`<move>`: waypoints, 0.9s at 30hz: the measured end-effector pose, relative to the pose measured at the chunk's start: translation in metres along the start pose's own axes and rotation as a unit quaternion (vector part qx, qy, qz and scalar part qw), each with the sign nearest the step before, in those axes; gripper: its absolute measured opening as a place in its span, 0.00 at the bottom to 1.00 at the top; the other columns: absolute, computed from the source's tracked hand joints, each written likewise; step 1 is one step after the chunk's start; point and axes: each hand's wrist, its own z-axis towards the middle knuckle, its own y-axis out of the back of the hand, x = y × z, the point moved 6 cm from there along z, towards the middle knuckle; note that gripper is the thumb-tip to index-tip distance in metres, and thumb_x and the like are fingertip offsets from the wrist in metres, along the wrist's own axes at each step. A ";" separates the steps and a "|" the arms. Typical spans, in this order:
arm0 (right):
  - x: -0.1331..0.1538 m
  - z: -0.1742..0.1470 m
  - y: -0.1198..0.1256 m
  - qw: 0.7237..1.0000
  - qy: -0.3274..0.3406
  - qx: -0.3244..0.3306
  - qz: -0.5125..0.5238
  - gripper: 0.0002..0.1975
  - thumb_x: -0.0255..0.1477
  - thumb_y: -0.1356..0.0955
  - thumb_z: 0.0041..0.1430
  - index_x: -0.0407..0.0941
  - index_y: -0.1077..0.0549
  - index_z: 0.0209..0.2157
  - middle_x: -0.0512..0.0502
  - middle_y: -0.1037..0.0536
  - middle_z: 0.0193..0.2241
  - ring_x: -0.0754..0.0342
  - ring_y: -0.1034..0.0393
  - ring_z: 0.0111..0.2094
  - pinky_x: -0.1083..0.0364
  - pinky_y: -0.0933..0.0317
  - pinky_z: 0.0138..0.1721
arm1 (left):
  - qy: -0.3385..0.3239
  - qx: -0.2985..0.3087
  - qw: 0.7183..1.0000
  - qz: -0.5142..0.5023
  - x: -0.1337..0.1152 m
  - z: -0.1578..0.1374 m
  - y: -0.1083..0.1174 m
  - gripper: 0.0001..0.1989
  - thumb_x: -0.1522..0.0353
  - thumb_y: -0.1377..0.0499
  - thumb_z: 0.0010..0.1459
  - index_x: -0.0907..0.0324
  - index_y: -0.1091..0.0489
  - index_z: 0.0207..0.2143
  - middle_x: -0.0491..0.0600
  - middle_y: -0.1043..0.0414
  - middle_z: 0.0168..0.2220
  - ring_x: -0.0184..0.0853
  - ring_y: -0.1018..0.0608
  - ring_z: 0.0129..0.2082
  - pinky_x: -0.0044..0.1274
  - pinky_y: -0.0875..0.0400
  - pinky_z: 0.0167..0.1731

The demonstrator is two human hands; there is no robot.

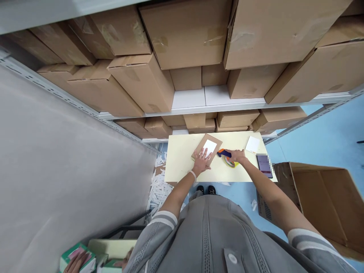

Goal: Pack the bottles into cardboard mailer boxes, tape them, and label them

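Observation:
My left hand lies with fingers spread on a flat brown cardboard box, partly over its white label. My right hand is closed around the handle of a blue and orange tape dispenser, which has a yellow-edged roll of tape under the hand. The dispenser's front end is just to the right of the box; I cannot tell whether they touch. Both hands work over a narrow cream table.
Shelves of cardboard boxes rise behind the table. At its right end are a white card stack and a phone. A large open carton stands right. Paper strips litter the floor. Another person's hand touches a green box.

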 end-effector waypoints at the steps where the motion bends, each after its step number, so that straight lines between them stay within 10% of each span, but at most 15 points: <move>1: 0.000 0.001 -0.004 1.000 0.001 0.005 0.008 0.37 0.35 0.31 0.53 0.57 0.41 0.65 0.38 0.23 0.49 0.37 0.29 0.51 0.38 0.44 0.53 | 0.000 -0.001 1.000 -0.002 0.000 0.000 0.000 0.54 0.47 0.37 0.52 0.51 0.63 0.71 0.56 0.72 0.72 0.58 0.68 0.71 0.61 0.69 0.61; 13: 0.013 -0.004 -0.058 0.995 0.011 -0.002 0.104 0.37 0.34 0.39 0.62 0.51 0.55 0.70 0.41 0.24 0.45 0.50 0.24 0.43 0.57 0.36 0.38 | 0.012 -0.013 1.000 -0.004 -0.003 0.000 0.007 0.53 0.48 0.37 0.51 0.50 0.62 0.71 0.55 0.73 0.73 0.59 0.69 0.70 0.62 0.67 0.60; 27: 0.045 0.046 0.040 0.995 0.077 0.033 -0.047 0.23 0.24 0.28 0.38 0.52 0.19 0.41 0.44 0.18 0.39 0.39 0.25 0.48 0.47 0.35 0.46 | -0.003 -0.008 1.000 0.001 -0.003 -0.001 0.006 0.55 0.48 0.35 0.50 0.51 0.63 0.71 0.58 0.72 0.72 0.59 0.66 0.71 0.63 0.67 0.60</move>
